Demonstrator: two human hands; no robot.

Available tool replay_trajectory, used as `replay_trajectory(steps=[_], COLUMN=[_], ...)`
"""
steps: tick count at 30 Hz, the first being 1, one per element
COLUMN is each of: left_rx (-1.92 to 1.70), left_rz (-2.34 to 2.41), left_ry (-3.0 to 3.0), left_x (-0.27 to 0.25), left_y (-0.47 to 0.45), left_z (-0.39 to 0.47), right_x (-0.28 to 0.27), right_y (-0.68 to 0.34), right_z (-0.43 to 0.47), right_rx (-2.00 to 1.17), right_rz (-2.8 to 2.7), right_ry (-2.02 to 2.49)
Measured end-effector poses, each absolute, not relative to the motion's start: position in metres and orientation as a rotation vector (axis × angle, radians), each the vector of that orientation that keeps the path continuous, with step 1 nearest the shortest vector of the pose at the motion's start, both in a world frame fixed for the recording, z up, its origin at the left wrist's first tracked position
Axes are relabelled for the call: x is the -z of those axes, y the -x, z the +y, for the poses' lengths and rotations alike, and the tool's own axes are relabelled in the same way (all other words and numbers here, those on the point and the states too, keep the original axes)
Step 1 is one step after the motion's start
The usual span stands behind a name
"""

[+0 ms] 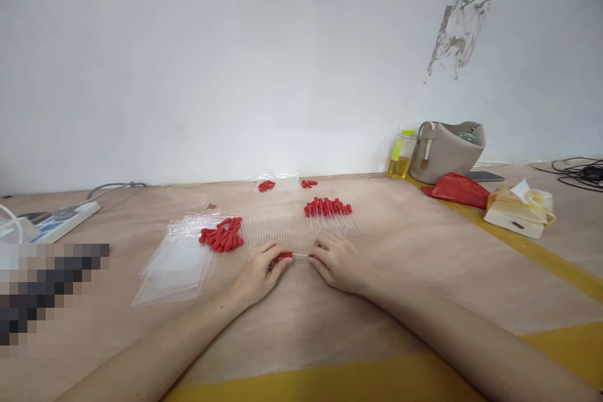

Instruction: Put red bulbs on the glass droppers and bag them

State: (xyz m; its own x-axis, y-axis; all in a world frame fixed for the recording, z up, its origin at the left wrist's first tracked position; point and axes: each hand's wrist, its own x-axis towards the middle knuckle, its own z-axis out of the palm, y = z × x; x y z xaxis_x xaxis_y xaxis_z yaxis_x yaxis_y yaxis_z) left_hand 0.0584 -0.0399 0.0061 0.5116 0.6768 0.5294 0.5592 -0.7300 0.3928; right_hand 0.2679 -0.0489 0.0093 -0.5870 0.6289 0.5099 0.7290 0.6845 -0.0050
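Between the fingers of my left hand (262, 271) is a red rubber bulb (284, 255), partly covered by them. My right hand (335, 262) pinches a thin clear glass tube (300, 256), whose left end meets the bulb's mouth. Just beyond my hands lies a row of bare glass tubes (267, 228). A pile of loose red bulbs (222, 235) sits to their left. To their right are several droppers with red bulbs on glass tubes (328, 208), laid side by side.
Clear zip bags (176, 260) lie at left, near a power strip (68, 221). Small bags with red bulbs (266, 186) rest by the wall. At right stand a bottle of yellow liquid (399, 160), a grey bag (445, 151), a red pouch (459, 191) and a tissue pack (521, 210).
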Motion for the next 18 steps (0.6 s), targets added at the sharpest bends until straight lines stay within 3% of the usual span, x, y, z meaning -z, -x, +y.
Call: replay_trajectory(steps=[5, 11, 18], left_rx=[-1.175, -1.082, -1.106], left_rz=[1.341, 1.465, 1.407], left_ry=[-2.474, -2.440, -2.459], left_x=[-0.003, -0.005, -0.005], left_y=[-0.050, -0.046, -0.047], left_z=[-0.034, -0.025, -0.026], right_x=[-0.013, -0.022, -0.030], right_y=[-0.275, -0.280, -0.249], right_z=[-0.039, -0.008, 0.022], right_rx=[0.041, -0.376, -0.327], right_rz=[-2.215, -1.983, -1.887], right_ry=[1.258, 1.481, 1.791])
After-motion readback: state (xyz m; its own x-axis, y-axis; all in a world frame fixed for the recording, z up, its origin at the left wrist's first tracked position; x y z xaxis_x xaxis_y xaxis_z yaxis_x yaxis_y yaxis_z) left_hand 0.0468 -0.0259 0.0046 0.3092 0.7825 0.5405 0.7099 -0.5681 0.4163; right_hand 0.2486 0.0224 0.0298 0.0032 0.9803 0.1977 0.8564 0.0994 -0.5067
